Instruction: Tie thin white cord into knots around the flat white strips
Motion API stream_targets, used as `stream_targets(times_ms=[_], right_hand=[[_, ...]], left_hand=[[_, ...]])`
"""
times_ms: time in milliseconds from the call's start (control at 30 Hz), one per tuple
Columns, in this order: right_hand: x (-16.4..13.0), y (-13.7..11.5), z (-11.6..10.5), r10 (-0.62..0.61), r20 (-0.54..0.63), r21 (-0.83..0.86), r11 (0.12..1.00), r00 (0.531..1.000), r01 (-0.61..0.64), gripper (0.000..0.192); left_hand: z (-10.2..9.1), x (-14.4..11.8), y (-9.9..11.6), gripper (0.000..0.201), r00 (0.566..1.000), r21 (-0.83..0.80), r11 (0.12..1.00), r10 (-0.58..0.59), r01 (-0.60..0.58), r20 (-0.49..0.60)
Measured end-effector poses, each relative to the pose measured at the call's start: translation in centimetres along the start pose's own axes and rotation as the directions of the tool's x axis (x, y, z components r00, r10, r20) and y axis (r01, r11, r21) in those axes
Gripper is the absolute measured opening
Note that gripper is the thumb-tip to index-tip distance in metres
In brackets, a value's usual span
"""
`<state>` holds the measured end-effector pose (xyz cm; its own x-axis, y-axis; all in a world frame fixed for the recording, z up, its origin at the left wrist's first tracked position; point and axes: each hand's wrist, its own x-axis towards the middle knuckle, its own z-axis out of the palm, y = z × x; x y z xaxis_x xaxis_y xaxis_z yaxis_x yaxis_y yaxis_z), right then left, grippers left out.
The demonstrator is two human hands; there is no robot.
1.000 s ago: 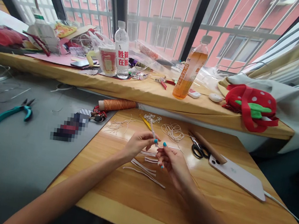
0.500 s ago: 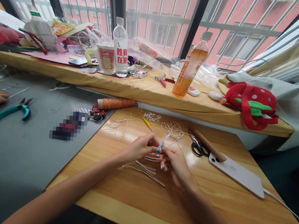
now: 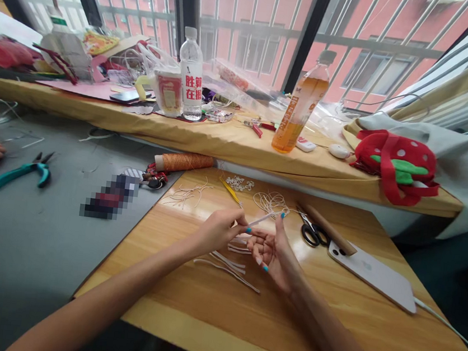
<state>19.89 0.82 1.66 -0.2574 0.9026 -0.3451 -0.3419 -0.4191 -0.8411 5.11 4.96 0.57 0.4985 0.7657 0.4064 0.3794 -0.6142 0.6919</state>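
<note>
Nearest is a bare stretch of the wooden desk [image 3: 185, 311] along its near edge. Beyond it, around the desk's middle, loose white strips [image 3: 229, 263] lie flat, their long axes slanting from the left edge toward the near right corner. They bend gently, so they look light and soft rather than brittle.

Just past these, over the desk's middle, the left hand [image 3: 223, 230] has its thumb and index finger clamped on one end of a white strip [image 3: 261, 220]. It should weigh next to nothing and flex easily, though it keeps a fairly straight line here; a smooth surface might let it slide a little. A pinch close to an end seems the surest hold, since gripping midway would likely let both ends droop.

Its long axis runs from the left fingertips toward the far right corner, the free end pointing away near the raised thumb of the right hand [image 3: 277, 259]. That thumb stands well apart from the half-curled fingers; whether the right index finger touches the strip, I cannot tell.

Farther off, toward the far edge, come black-handled scissors [image 3: 314, 234], a coil of pale cord [image 3: 271, 202], yellow tweezers [image 3: 230, 191] and small white pieces [image 3: 239, 183].
</note>
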Motion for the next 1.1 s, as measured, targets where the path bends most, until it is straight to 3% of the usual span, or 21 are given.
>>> stream_targets(times_ms=[133,300,533,733,967,1100], right_hand=[[0.4,0.8,0.2,-0.174,-0.035,-0.102,0.98,0.984,0.17,0.033],[0.6,1.5,0.5,-0.25,-0.149,-0.075,0.967,0.957,0.242,0.03],[0.5,1.6,0.2,-0.277,-0.157,0.0,0.96,0.948,0.28,0.024],[0.7,1.3,-0.2,-0.283,-0.154,0.024,0.957,0.947,0.289,0.022],[0.8,1.1,-0.4,-0.293,-0.145,0.052,0.952,0.945,0.303,0.02],[0.7,0.9,-0.3,-0.276,-0.16,0.047,0.957,0.948,0.287,0.022]], left_hand=[[0.1,-0.1,-0.2,0.013,0.992,0.152,0.981,0.122,-0.12,-0.006],[0.2,-0.3,-0.2,0.019,0.976,0.318,0.925,0.218,-0.207,0.0],[-0.1,-0.2,-0.5,0.028,0.967,0.187,0.95,0.236,-0.25,0.094],[0.4,-0.2,-1.3,0.027,0.93,0.145,0.92,0.367,-0.364,0.008],[0.4,-0.2,-1.4,0.03,0.932,0.153,0.921,0.362,-0.359,0.011],[0.4,-0.2,-1.1,0.026,0.909,0.175,0.901,0.413,-0.397,-0.062]])
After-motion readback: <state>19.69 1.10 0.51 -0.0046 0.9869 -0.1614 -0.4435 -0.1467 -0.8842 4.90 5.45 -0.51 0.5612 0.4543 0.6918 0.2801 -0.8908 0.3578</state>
